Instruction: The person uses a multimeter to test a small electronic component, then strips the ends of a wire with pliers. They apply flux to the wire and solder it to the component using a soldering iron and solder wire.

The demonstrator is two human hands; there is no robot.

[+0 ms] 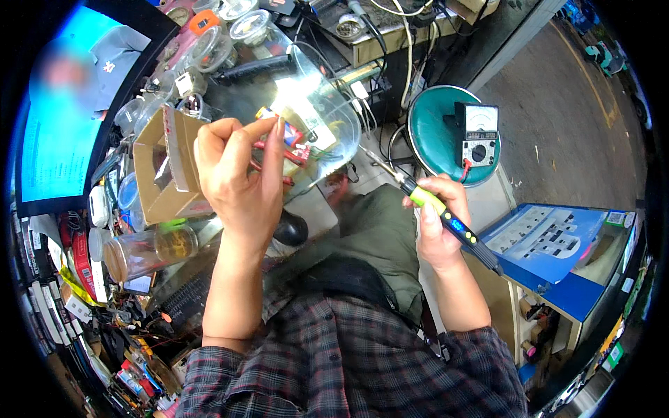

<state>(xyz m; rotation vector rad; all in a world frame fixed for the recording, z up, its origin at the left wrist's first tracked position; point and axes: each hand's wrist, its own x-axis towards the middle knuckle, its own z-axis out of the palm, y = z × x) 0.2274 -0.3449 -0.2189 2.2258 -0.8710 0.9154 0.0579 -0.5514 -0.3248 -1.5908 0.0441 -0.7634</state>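
My right hand point(442, 219) grips a green and black soldering iron point(435, 203) with a small lit display. Its metal tip points up and left, in the air past the rim of a clear plastic bin point(341, 104). My left hand point(240, 174) is raised over the near side of that bin, thumb and forefinger pinched together. Whatever the pinch holds is too small or hidden to make out. Just beyond those fingertips, a blue, yellow and red piece point(291, 134) and some red parts point(296, 155) show, partly covered by the hand.
An open cardboard box point(157, 188) stands left of my left hand, near a clear jar point(146, 252) on its side. Lidded tubs point(209, 49) crowd the far left beside a monitor point(63, 132). An analog multimeter point(479, 136) rests on a green stool point(432, 132). A blue-topped cabinet point(578, 292) is at right.
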